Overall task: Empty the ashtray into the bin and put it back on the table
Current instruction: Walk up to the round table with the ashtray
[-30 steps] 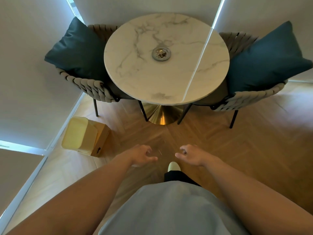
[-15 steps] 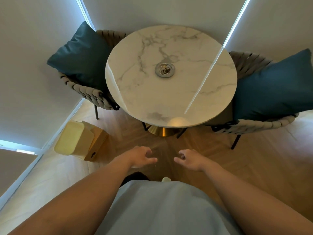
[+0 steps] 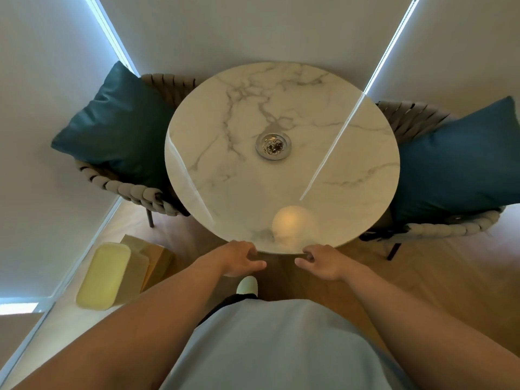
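In the head view, the left hand [image 3: 239,261] is hanging just in front of the near edge of the round marble surface [image 3: 213,164], at about 6 o'clock of it. Its fingers [image 3: 254,265] are loosely curled and a little apart, and they are holding nothing. The right hand [image 3: 323,264] is hanging beside it in the same way, fingers half bent and slightly spread, empty, with the tips near the rim; I cannot tell if they are touching it. A small gap is lying between the two hands.

The ashtray [image 3: 273,146], a round metal dish with dark ash inside, is sitting near the middle of the surface, well apart from both hands, at 12 o'clock from them. The marble around it is bare.

The bin [image 3: 108,277], with a pale yellow liner, is standing on the wooden floor at 9 o'clock from the left hand, near the wall. Two woven chairs are flanking the surface, each carrying a cushion: the left cushion [image 3: 118,128] at 9 o'clock and the right cushion [image 3: 461,164] at 3 o'clock. Open floor is lying between the bin and the person.
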The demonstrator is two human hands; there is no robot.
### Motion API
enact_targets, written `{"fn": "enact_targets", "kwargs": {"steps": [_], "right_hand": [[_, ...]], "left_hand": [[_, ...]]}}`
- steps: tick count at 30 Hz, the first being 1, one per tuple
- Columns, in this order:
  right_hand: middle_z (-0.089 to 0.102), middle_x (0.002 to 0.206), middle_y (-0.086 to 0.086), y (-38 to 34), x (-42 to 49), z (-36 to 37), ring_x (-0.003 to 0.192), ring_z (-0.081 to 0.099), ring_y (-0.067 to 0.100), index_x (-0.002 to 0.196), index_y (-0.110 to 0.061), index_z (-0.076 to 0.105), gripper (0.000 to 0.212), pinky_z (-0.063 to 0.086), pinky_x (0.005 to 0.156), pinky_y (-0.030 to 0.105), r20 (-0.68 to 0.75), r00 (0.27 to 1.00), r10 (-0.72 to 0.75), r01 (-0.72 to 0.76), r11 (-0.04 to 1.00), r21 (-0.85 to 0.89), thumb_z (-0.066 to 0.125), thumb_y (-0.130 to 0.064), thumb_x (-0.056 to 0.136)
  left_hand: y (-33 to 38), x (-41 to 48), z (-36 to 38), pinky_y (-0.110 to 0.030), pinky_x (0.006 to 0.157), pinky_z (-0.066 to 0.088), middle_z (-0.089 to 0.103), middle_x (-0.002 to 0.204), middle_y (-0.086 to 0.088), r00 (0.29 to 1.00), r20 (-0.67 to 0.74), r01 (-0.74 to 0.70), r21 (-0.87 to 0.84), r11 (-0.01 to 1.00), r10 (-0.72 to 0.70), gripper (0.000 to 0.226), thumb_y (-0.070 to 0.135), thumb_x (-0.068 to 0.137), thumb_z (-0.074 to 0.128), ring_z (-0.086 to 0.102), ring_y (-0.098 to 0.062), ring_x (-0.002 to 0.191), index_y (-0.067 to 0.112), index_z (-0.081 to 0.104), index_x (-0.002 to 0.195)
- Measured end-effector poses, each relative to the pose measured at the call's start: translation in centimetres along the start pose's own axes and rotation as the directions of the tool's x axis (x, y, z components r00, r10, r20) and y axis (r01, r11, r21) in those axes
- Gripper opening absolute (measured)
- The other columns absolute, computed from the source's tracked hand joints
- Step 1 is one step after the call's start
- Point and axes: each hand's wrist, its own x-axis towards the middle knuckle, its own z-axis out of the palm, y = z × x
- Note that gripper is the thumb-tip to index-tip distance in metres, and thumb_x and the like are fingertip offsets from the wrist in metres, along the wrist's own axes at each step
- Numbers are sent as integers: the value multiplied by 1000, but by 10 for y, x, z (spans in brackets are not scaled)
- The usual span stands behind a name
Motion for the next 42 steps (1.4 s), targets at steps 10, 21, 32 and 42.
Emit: {"fn": "enact_targets", "kwargs": {"steps": [10,21,32,42], "right_hand": [[49,148,12,-27,42,-29,132,48,28,151,-11,33,74,38,103,34,-5,999,41,-41,999,26,47,-58,95],[48,148,11,-14,76,-96,132,47,28,151,-12,33,73,37,105,35,6,1000,0,0,1000,8,47,-58,95],[48,147,12,9,111,-144,133,47,29,149,-12,36,72,38,104,36,-17,999,-50,49,998,-45,49,-58,94],[51,145,13,-12,137,-157,132,47,30,147,-11,39,70,38,105,36,-112,994,10,-10,1000,2,52,-55,94]], "left_hand": [[-9,41,-68,-41,102,44,57,133,-4,998,49,-52,84,995,48,63,64,87,54,56,-23,114,22,48,135],[22,76,-107,-39,100,44,58,132,-3,1000,-7,11,42,999,-10,64,65,86,55,56,-22,113,22,49,134],[57,98,-122,-37,99,45,57,131,-3,993,-72,85,-78,993,-91,65,64,85,58,56,-21,114,23,49,134],[35,124,-161,-36,99,44,56,134,-4,996,-54,63,-10,998,-64,67,62,85,59,56,-22,116,22,46,137]]}}
